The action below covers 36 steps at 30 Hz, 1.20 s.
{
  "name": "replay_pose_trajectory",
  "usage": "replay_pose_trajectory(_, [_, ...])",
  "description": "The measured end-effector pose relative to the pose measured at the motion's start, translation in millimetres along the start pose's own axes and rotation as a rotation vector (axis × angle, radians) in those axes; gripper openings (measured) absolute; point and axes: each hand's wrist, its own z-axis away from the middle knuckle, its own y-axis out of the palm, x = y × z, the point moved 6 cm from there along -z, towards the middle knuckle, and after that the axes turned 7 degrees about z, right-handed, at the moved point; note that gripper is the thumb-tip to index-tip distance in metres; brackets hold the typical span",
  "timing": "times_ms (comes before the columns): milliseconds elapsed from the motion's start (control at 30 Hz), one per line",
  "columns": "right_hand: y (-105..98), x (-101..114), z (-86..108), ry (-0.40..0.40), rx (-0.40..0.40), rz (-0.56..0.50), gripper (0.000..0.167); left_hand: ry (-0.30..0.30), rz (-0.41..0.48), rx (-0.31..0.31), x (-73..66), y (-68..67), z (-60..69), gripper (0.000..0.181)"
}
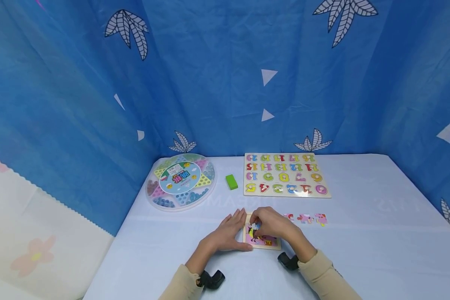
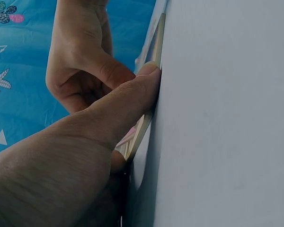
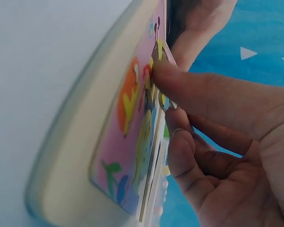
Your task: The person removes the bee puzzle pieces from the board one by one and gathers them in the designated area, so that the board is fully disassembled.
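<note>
A small, square jigsaw puzzle (image 1: 261,241) in a pale wooden frame lies near the middle of a white-covered bench (image 1: 360,246). Its picture has a pink ground, a yellow-and-dark cartoon figure and patches of orange, green and blue. The right hand (image 1: 271,223) pinches a small piece (image 3: 164,101) between thumb and fingertips at the puzzle's surface, hiding its upper right part. The left hand (image 1: 230,233) lies with fingers extended along the left edge, its thumb resting on the frame's near edge. Just right of the right hand, loose pink puzzle pieces (image 1: 305,218) lie in a row. Beyond stand out a bright green block (image 1: 231,182) and, to its right, a pale board (image 1: 273,171) with rows of coloured numerals, a purple 0 at its lower right corner. Left of the block is a round game case (image 1: 180,208) holding coloured beads; its blue oval label (image 1: 180,177) has bold characters and a white sticker, too small to read. Faint letters on the bench cover are unclear. A blue curtain (image 1: 225,83) with leaves and white triangles hangs behind.
</note>
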Motion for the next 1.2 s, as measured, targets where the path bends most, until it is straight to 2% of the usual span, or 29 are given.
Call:
replay_pose_trajectory(233, [0.6, 0.7, -0.5, -0.028, -0.005, -0.012, 0.023, -0.001, -0.011, 0.002, 1.3, 0.3, -0.7, 0.106])
replay_pose_trajectory(667, [1.1, -3.0, -4.7, -0.027, 0.006, -0.019, 0.024, 0.014, -0.031, -0.006, 3.3, 0.4, -2.7, 0.106])
replay_pose_trajectory(1200, [0.2, -4.2, -4.0, -0.034, -0.021, -0.016, 0.02, 0.008, -0.022, -0.003, 1.8, 0.3, -3.0, 0.106])
